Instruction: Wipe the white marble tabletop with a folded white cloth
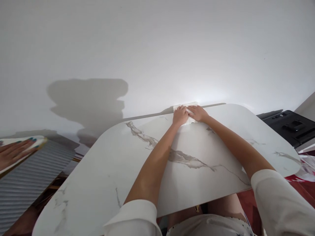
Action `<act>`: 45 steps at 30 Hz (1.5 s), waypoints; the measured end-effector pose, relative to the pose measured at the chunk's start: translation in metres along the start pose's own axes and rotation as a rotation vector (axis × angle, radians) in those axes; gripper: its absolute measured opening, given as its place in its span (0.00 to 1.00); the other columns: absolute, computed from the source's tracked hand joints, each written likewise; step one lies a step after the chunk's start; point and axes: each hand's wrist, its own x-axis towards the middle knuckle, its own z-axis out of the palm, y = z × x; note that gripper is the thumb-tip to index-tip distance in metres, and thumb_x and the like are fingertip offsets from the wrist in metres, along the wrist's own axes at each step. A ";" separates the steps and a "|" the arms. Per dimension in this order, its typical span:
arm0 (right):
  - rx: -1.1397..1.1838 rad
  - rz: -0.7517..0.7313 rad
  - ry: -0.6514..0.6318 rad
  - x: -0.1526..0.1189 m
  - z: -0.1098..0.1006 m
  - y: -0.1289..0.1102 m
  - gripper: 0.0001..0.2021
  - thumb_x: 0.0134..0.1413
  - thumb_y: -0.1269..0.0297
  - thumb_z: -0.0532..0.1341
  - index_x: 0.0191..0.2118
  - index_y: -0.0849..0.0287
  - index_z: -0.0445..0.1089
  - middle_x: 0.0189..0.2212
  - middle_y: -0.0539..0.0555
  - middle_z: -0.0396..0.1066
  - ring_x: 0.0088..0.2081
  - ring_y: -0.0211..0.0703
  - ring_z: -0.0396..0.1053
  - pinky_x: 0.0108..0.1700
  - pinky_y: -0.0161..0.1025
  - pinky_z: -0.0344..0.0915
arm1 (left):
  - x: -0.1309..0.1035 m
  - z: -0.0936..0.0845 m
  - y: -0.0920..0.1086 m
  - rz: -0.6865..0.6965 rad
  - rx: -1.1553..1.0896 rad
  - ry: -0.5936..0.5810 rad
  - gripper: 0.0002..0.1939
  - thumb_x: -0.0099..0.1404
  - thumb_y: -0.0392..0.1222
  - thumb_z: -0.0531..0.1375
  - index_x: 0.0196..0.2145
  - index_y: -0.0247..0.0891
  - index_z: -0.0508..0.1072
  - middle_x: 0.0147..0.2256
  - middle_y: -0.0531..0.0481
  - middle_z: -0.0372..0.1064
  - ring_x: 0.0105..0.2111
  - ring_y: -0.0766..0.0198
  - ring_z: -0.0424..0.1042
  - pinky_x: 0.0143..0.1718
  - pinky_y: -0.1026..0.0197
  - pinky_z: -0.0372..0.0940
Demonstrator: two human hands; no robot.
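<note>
A white cloth [193, 120] lies at the far edge of a white marble-patterned table [137, 157], against the wall. My left hand [180, 115] rests on the left part of the cloth, fingers pointing away and pressed down on it. Beside it, my right hand [198, 113] lies flat on the cloth's right part, its fingers stretched to the left and nearly touching the left hand. Both arms reach forward across the tabletop.
At the left edge, another person's hand [17, 150] lies on a white surface above a grey ribbed panel [31, 183]. A black case-like object [292, 126] stands at the right. Behind the table rises a white wall [157, 49].
</note>
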 end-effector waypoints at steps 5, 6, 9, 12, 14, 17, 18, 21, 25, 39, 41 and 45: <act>0.008 0.001 -0.039 -0.008 -0.005 -0.003 0.24 0.62 0.61 0.46 0.61 0.64 0.54 0.60 0.61 0.56 0.61 0.48 0.52 0.61 0.50 0.45 | -0.006 0.001 0.004 -0.022 0.000 -0.003 0.20 0.66 0.37 0.43 0.54 0.35 0.60 0.59 0.40 0.55 0.58 0.52 0.53 0.55 0.48 0.51; 0.008 -0.008 -0.044 -0.011 -0.006 -0.004 0.24 0.62 0.60 0.46 0.61 0.65 0.55 0.60 0.61 0.56 0.61 0.48 0.52 0.61 0.50 0.45 | -0.009 0.001 0.005 -0.022 -0.004 -0.008 0.20 0.66 0.37 0.44 0.55 0.35 0.60 0.60 0.40 0.54 0.59 0.52 0.52 0.56 0.48 0.51; 0.010 -0.038 -0.050 -0.024 -0.010 -0.009 0.25 0.63 0.60 0.45 0.62 0.65 0.54 0.61 0.61 0.56 0.62 0.48 0.51 0.61 0.50 0.45 | -0.023 -0.003 0.013 -0.024 -0.007 -0.019 0.22 0.67 0.38 0.44 0.57 0.35 0.58 0.61 0.40 0.51 0.61 0.52 0.49 0.58 0.48 0.48; 0.008 -0.050 -0.073 -0.044 -0.017 -0.020 0.26 0.63 0.60 0.44 0.62 0.66 0.53 0.61 0.61 0.55 0.62 0.48 0.50 0.61 0.50 0.45 | -0.045 -0.007 0.023 -0.042 0.005 -0.022 0.23 0.67 0.39 0.43 0.58 0.34 0.57 0.62 0.41 0.49 0.62 0.51 0.47 0.59 0.48 0.46; -0.006 -0.060 -0.085 -0.062 -0.022 -0.030 0.26 0.62 0.60 0.45 0.63 0.66 0.52 0.61 0.60 0.54 0.62 0.49 0.50 0.61 0.50 0.45 | -0.063 -0.010 0.031 -0.046 0.005 -0.024 0.23 0.67 0.40 0.43 0.59 0.35 0.56 0.63 0.41 0.49 0.62 0.51 0.47 0.59 0.47 0.46; -0.025 -0.069 -0.079 -0.095 -0.033 -0.050 0.26 0.62 0.61 0.45 0.63 0.66 0.52 0.62 0.60 0.54 0.62 0.51 0.50 0.61 0.51 0.45 | -0.096 -0.018 0.045 -0.037 -0.011 -0.039 0.24 0.67 0.39 0.43 0.60 0.34 0.55 0.63 0.40 0.48 0.63 0.50 0.45 0.60 0.47 0.46; -0.023 -0.070 -0.076 -0.107 -0.036 -0.057 0.26 0.62 0.61 0.45 0.63 0.66 0.52 0.62 0.61 0.54 0.62 0.51 0.50 0.61 0.51 0.45 | -0.107 -0.022 0.051 -0.033 -0.020 -0.052 0.24 0.67 0.39 0.43 0.60 0.34 0.55 0.63 0.40 0.47 0.63 0.50 0.45 0.60 0.47 0.45; -0.006 -0.075 -0.073 -0.146 -0.048 -0.077 0.27 0.61 0.60 0.46 0.63 0.68 0.52 0.62 0.62 0.53 0.62 0.53 0.50 0.61 0.52 0.45 | -0.146 -0.034 0.070 -0.050 -0.070 -0.110 0.26 0.65 0.39 0.44 0.60 0.34 0.54 0.64 0.41 0.45 0.64 0.51 0.42 0.61 0.47 0.44; 0.024 -0.102 -0.073 -0.203 -0.065 -0.100 0.27 0.61 0.59 0.46 0.63 0.66 0.52 0.62 0.61 0.53 0.62 0.52 0.49 0.62 0.52 0.44 | -0.201 -0.048 0.095 -0.068 -0.200 -0.175 0.29 0.64 0.42 0.46 0.62 0.37 0.52 0.65 0.43 0.42 0.65 0.52 0.38 0.62 0.45 0.40; 0.118 -0.020 -0.163 -0.253 -0.091 -0.089 0.29 0.61 0.56 0.48 0.65 0.57 0.48 0.63 0.55 0.49 0.63 0.50 0.46 0.62 0.53 0.47 | -0.216 -0.068 0.150 -0.233 -0.483 -0.516 0.34 0.62 0.45 0.46 0.65 0.40 0.43 0.66 0.52 0.26 0.65 0.61 0.23 0.63 0.49 0.28; 0.098 0.017 -0.197 -0.229 -0.088 -0.072 0.29 0.60 0.57 0.48 0.64 0.61 0.50 0.63 0.56 0.49 0.63 0.50 0.46 0.62 0.53 0.45 | -0.188 -0.058 0.148 -0.221 -0.419 -0.470 0.33 0.63 0.43 0.45 0.64 0.37 0.45 0.66 0.51 0.28 0.65 0.61 0.26 0.63 0.51 0.29; 0.071 0.103 -0.180 -0.178 -0.076 -0.039 0.27 0.58 0.60 0.48 0.63 0.61 0.54 0.62 0.56 0.53 0.63 0.49 0.49 0.62 0.50 0.45 | -0.129 -0.038 0.130 -0.179 -0.324 -0.343 0.29 0.64 0.42 0.44 0.62 0.39 0.52 0.66 0.51 0.37 0.65 0.60 0.35 0.63 0.52 0.37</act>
